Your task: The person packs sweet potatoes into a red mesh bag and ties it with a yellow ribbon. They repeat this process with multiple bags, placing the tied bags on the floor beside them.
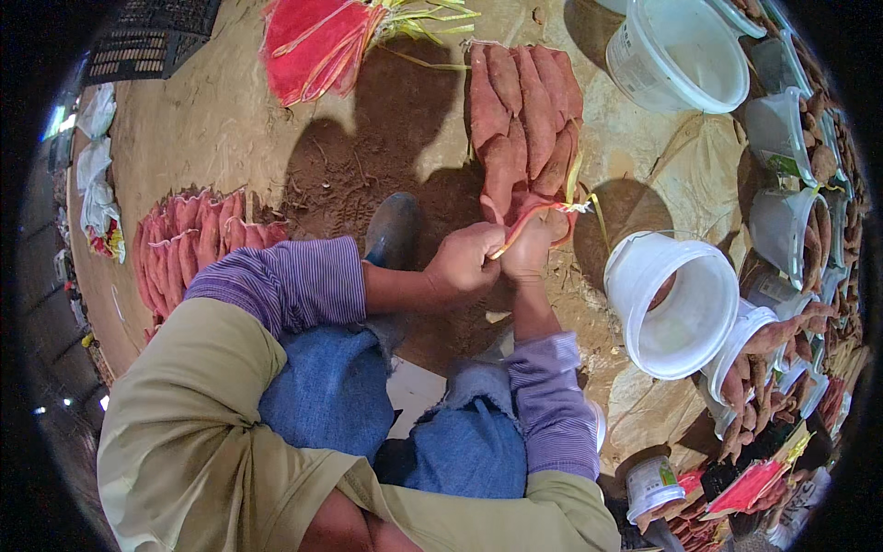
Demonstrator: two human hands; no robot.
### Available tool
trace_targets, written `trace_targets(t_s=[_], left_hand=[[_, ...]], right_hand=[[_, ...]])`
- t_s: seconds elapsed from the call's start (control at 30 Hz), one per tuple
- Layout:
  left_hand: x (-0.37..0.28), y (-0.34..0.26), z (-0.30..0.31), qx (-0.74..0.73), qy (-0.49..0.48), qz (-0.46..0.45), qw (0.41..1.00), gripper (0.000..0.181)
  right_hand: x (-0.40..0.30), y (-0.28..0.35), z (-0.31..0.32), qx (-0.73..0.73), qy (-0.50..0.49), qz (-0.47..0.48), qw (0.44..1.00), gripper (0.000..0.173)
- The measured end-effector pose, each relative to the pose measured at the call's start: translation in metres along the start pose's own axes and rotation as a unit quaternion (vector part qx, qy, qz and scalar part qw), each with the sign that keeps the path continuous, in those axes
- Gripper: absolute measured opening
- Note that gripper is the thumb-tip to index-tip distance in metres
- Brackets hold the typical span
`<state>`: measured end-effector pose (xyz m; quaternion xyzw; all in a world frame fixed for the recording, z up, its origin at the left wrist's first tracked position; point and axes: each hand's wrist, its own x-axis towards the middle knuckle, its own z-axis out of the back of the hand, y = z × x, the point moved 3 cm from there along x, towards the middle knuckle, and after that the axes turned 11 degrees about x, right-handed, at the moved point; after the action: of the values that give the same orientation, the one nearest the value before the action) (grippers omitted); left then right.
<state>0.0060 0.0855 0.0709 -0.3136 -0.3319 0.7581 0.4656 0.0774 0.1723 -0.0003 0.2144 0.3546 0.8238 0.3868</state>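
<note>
A red mesh bag (528,117) filled with sweet potatoes lies flat on the ground before me, its mouth towards my body. My left hand (468,257) pinches the yellow-edged rim of the mouth. My right hand (530,245) is partly inside the opening, its fingers covered by mesh, so whether it holds anything is hidden. A yellow drawstring (574,176) trails from the right side of the mouth.
A white bucket (635,303) stands close to my right hand. Several clear tubs (631,65) and sweet potatoes (776,338) line the right. Filled red bags (193,248) stand at left; flat red mesh bags (317,48) lie ahead. A black crate (148,41) sits far left.
</note>
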Motion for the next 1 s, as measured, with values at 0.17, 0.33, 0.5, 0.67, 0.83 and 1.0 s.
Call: trace_targets(t_s=[0.17,0.33,0.5,0.67,0.83,1.0], left_hand=[[-0.001,-0.008,0.002,-0.010,0.005,-0.023,1.000,0.019],[0.001,-0.011,0.005,-0.005,-0.018,-0.016,1.000,0.021],[0.005,-0.007,0.001,-0.003,-0.015,-0.022,1.000,0.022],[0.007,-0.002,-0.001,-0.021,0.008,-0.006,1.000,0.020],[0.003,0.013,-0.003,-0.042,0.033,0.061,0.997,0.016],[-0.001,0.011,0.002,-0.013,0.008,0.071,0.997,0.017]], right_hand=[[0.006,0.001,0.010,0.046,-0.021,0.135,0.990,0.054],[0.023,0.021,0.002,-0.156,0.088,-0.012,0.984,0.055],[0.020,0.005,-0.004,-0.022,0.052,0.019,0.998,0.053],[0.028,0.019,0.013,-0.104,0.156,0.026,0.982,0.062],[-0.016,0.035,0.098,0.126,0.042,0.029,0.991,0.018],[0.003,-0.044,0.233,-0.159,-0.122,-0.098,0.975,0.025]])
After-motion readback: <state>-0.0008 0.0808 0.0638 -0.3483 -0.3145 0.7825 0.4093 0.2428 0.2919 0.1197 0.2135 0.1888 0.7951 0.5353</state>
